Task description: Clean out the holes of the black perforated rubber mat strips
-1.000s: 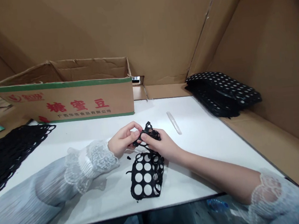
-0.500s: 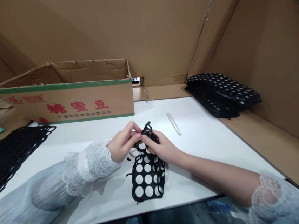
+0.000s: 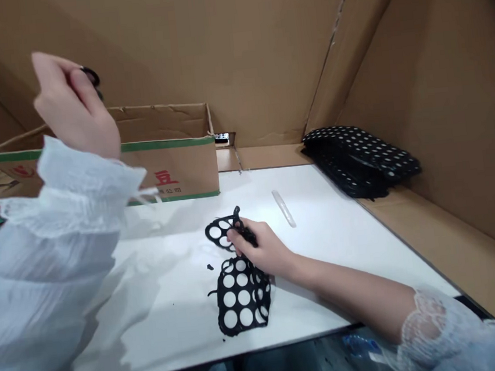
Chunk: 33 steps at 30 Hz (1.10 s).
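My left hand (image 3: 76,108) is raised above the open carton, its fingers pinched on a small black scrap (image 3: 91,77) with a ring-like edge. On the white table, my right hand (image 3: 267,247) grips the gathered upper part of a black sheet with round holes (image 3: 220,299). The sheet's lower part lies flat toward the table's front edge, and a flap of it sticks out left of the fingers. Its right side looks folded over. A loose black crumb (image 3: 210,267) lies just left of the sheet.
The cardboard carton (image 3: 184,162) with a green-edged rim stands at the back left. A stack of black perforated sheets (image 3: 363,160) leans at the back right. Behind my right hand lies a narrow whitish translucent strip (image 3: 283,208). Cardboard walls (image 3: 235,52) enclose the table (image 3: 169,327).
My left hand has left the sheet and swung up and left over the carton, carrying a black scrap. My right hand stays on the sheet. My left sleeve now hides the black netting at left.
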Motion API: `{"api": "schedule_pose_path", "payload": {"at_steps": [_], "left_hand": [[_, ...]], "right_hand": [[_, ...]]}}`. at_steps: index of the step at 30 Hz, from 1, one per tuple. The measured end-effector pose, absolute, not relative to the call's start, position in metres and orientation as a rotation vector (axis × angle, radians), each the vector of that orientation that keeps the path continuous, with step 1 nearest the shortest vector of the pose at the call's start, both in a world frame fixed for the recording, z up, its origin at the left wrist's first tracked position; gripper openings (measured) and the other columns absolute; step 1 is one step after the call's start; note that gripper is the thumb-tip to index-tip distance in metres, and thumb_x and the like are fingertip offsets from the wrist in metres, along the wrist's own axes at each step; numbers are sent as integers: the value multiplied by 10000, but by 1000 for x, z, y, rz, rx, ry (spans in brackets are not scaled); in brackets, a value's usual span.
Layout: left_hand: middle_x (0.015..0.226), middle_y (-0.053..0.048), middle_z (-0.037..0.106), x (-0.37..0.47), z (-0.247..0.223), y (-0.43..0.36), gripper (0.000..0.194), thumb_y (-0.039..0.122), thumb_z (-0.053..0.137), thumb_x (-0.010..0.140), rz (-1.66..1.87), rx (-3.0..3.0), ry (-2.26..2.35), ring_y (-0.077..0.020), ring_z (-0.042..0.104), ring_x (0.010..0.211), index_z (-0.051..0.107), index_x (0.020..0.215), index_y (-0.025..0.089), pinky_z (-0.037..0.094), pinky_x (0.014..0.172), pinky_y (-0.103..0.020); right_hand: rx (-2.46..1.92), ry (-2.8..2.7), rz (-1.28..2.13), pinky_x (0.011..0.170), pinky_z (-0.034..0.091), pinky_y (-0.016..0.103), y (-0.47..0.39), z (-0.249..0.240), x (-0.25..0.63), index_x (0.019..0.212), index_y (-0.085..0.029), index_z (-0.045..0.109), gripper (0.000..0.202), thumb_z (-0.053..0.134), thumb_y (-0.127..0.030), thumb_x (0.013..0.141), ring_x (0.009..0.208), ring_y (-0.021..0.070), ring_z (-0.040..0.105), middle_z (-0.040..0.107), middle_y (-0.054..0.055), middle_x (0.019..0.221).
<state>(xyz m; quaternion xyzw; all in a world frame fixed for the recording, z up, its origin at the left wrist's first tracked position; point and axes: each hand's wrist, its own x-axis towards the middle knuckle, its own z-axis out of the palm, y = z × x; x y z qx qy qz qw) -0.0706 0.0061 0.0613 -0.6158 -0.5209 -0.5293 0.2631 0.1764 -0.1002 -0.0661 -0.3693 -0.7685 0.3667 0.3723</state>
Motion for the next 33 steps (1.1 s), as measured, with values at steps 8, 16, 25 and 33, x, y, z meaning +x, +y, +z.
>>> {"api": "schedule_pose_path", "payload": {"at_steps": [8,16,25,33], "left_hand": [[1160,-66,541,-80,64,37,512,547,273,830,-862,-1773,-1748,-291,307,1200,545,1043,169,154,931,-581],[823,-78,637,-1,-16,-76,417,515,383,808,-488,-2608,-603,-221,531,928,586,875,157,300,958,-423],[838,-62,638,-30,-8,-60,452,87,315,783,-592,-2200,-1294,-193,569,791,406,1219,161,366,861,-367],[926,-74,609,-55,-22,-62,322,79,325,735,-347,-2224,-1654,-208,584,796,494,990,179,417,643,-276]], "right_hand": [[-937,-2147,652,683,408,259,-100,-67,177,933,-192,464,264,558,-352,746,757,148,536,576,32,866],[-1028,-1944,644,641,384,255,-96,-62,178,851,-198,428,255,560,-382,734,705,145,512,552,11,797],[-1049,-2018,1052,604,403,248,-78,-74,187,960,-178,465,373,604,-383,681,658,114,504,544,15,814],[-1137,-1737,1349,450,352,189,-82,-73,179,856,-194,398,202,440,-381,792,509,81,489,478,-51,618]]}}
